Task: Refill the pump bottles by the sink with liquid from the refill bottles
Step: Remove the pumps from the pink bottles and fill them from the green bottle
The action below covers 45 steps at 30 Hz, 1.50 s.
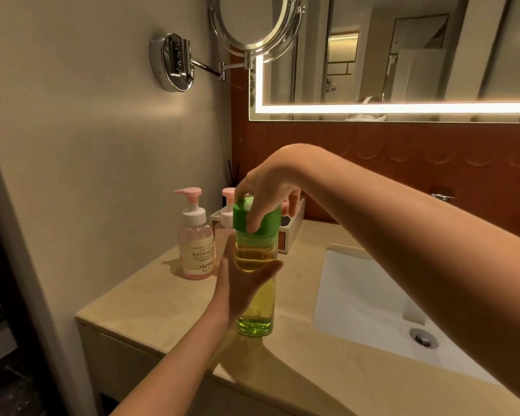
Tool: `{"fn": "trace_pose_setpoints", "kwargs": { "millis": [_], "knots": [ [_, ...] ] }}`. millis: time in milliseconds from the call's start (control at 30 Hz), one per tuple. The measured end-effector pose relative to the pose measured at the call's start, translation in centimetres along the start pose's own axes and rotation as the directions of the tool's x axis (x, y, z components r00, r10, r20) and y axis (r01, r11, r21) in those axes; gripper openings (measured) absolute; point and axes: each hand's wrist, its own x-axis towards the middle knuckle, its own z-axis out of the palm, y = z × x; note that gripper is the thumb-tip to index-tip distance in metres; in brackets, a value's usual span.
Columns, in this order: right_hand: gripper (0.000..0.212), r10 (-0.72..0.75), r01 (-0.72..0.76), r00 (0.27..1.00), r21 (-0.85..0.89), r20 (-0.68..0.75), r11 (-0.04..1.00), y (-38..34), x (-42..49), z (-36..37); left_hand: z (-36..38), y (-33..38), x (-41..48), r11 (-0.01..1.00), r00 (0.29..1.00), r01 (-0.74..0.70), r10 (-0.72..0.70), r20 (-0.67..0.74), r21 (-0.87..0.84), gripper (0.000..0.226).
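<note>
Left of the sink (357, 295), the refill bottle (255, 307) is clasped in the left hand (237, 280) so the green cap (240, 217), gripped by the right hand (267, 187), can be twisted

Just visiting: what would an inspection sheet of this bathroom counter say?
Surface: beige counter, white sink set in at right.
Job's things: refill bottle of yellow-green liquid, green cap on; pink pump bottle behind-left; second pump bottle partly hidden.
Clutter: white box, reed sticks by the wall.
Hands: left hand grips the refill bottle's body; right hand grips the cap.
Cables: nothing seen.
Surroundings: round wall mirror, lit mirror.
</note>
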Motion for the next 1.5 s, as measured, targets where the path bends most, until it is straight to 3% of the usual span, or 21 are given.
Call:
{"fn": "trace_pose_setpoints", "kwargs": {
  "millis": [67,167,300,500,600,700,800,967,1100,1300,1400,1500],
  "knots": [
    [0.069,-0.03,0.03,0.999,0.01,0.016,0.999,0.2,-0.2,-0.3,0.0,-0.1,0.0,1.0,1.0,0.015,-0.015,0.002,-0.01,0.088],
    [0.079,0.074,-0.071,0.996,0.047,-0.049,0.996,-0.5,-0.3,0.5,0.0,0.2,-0.3,1.0,1.0,0.023,-0.022,-0.016,0.011,0.092],
    [0.056,0.109,-0.103,0.983,0.048,-0.147,0.994,-1.0,0.8,1.5,0.1,0.7,-0.4,1.0,1.0,-0.001,0.001,-0.027,0.001,0.091],
    [0.064,-0.009,0.009,0.999,0.009,0.038,1.0,-0.3,-0.1,0.0,0.0,0.8,-0.2,1.0,1.0,0.015,-0.015,0.023,0.009,0.104],
    [0.081,0.013,-0.013,1.0,0.011,0.008,1.0,-0.4,-0.2,0.1,-0.1,0.7,-0.5,0.998,0.998,0.058,-0.058,-0.003,0.033,0.117],
    [0.084,0.124,-0.121,0.987,0.041,-0.103,0.992,-1.1,0.0,0.8,0.0,0.7,-0.5,0.999,0.999,0.049,-0.049,-0.022,0.019,0.103],
    [0.078,0.117,-0.127,0.975,-0.04,-0.187,0.991,-1.4,0.4,1.2,0.1,0.9,-0.4,1.0,0.999,0.024,-0.024,-0.026,0.003,0.095],
    [0.066,0.027,-0.034,0.997,-0.099,-0.076,0.995,-0.8,0.1,0.1,-0.1,0.8,-0.3,1.0,1.0,0.02,-0.02,0.002,0.01,0.097],
    [0.065,-0.037,0.035,0.997,-0.022,-0.064,0.999,0.2,0.3,-0.2,0.0,0.6,-0.2,0.998,0.998,0.066,-0.066,0.012,0.006,0.104],
    [0.058,-0.154,0.173,0.984,0.268,-0.091,0.948,2.0,-0.4,-0.5,0.1,0.7,-0.2,0.993,0.996,0.092,-0.091,0.019,-0.076,0.106],
    [0.065,-0.189,0.221,0.975,0.4,-0.119,0.889,3.1,-1.0,-0.1,0.3,0.7,-0.2,0.995,0.998,0.056,-0.055,0.014,-0.084,0.076],
    [0.065,-0.197,0.25,0.968,0.498,-0.158,0.83,4.4,-1.4,0.5,0.2,0.5,-0.1,0.992,0.997,0.078,-0.077,0.013,-0.097,0.079]
  ]
}}
